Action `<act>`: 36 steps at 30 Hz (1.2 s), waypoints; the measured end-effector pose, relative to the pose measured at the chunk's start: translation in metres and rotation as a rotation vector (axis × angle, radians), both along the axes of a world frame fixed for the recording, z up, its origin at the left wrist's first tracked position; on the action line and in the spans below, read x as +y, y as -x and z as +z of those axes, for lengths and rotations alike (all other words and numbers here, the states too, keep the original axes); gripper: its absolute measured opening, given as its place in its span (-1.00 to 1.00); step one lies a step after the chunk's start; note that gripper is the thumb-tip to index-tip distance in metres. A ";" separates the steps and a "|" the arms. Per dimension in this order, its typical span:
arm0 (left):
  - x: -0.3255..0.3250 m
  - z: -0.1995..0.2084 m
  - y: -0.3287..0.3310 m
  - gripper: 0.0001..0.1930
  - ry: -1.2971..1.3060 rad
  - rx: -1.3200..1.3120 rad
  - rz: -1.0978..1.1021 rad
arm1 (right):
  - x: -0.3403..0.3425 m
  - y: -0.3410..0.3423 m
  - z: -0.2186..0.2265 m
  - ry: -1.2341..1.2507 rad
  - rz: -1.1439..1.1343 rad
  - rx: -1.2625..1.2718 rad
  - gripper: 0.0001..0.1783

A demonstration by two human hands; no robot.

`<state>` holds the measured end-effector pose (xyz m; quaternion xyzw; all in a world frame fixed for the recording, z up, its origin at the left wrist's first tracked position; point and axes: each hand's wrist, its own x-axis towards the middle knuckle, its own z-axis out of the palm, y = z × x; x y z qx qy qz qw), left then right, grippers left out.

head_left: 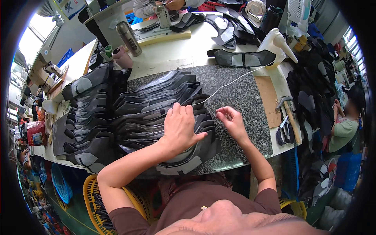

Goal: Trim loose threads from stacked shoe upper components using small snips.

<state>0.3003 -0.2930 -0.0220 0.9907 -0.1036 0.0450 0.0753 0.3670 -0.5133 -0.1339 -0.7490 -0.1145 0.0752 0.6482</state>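
Observation:
Overlapping rows of black and grey shoe-upper pieces point(156, 96) cover the left and middle of the table. My left hand point(179, 127) lies palm down on the middle row, its fingers stretched and its thumb out to the side. Just right of that row, above a speckled grey stone slab point(239, 94), my right hand point(231, 119) is closed in a pinch. What it holds, if anything, is too small to make out. A thin white cord point(231, 83) runs from near a white spouted bottle point(276, 45) down to the pieces by my left fingertips.
On the right lie a hammer point(290, 117), scissors point(282, 127) and brown cardboard point(266, 96). A steel thermos point(128, 38) and pink cup point(122, 58) stand at the back left. Across the table, a person works at a sewing machine point(163, 16). A yellow basket point(91, 196) is below the edge.

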 end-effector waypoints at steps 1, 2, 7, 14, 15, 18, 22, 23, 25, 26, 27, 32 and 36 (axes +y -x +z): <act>-0.002 0.000 -0.003 -0.14 0.001 -0.001 -0.002 | -0.009 0.005 -0.010 0.057 0.036 0.088 -0.70; -0.003 0.002 -0.004 -0.17 0.042 0.065 0.025 | -0.010 0.014 -0.006 0.085 0.031 0.081 -0.69; -0.004 0.012 -0.009 -0.13 0.152 0.238 0.110 | 0.009 0.016 -0.003 0.066 0.109 0.073 -0.65; 0.010 0.016 -0.004 -0.10 0.367 0.212 0.001 | 0.010 0.011 -0.001 0.140 0.035 -0.008 -0.86; 0.013 0.019 -0.004 -0.11 0.418 0.219 -0.038 | 0.010 0.012 -0.003 0.106 0.010 -0.033 -0.86; 0.017 0.020 -0.001 -0.07 0.522 0.268 -0.046 | 0.006 0.007 -0.006 0.031 -0.021 -0.143 -0.85; 0.021 0.009 -0.002 0.12 0.506 0.253 -0.131 | 0.004 0.005 0.019 -0.209 0.034 0.008 -0.69; 0.020 0.010 -0.001 0.18 0.485 0.207 -0.184 | 0.009 0.006 0.028 -0.213 0.038 0.007 -0.69; 0.017 0.012 0.001 0.22 0.519 0.207 -0.203 | 0.024 0.008 0.041 -0.304 0.298 0.261 -0.55; 0.017 0.014 -0.001 0.25 0.552 0.200 -0.226 | 0.032 -0.001 0.035 -0.347 0.319 0.310 -0.44; 0.017 0.017 0.000 0.25 0.547 0.201 -0.219 | 0.033 -0.004 0.031 -0.353 0.325 0.312 -0.44; 0.019 0.043 0.009 0.13 0.693 0.287 -0.251 | 0.041 0.000 0.018 -0.505 0.171 0.394 -0.36; 0.020 0.039 0.014 -0.02 0.689 0.224 -0.302 | 0.065 0.016 -0.003 -0.670 0.177 0.309 -0.58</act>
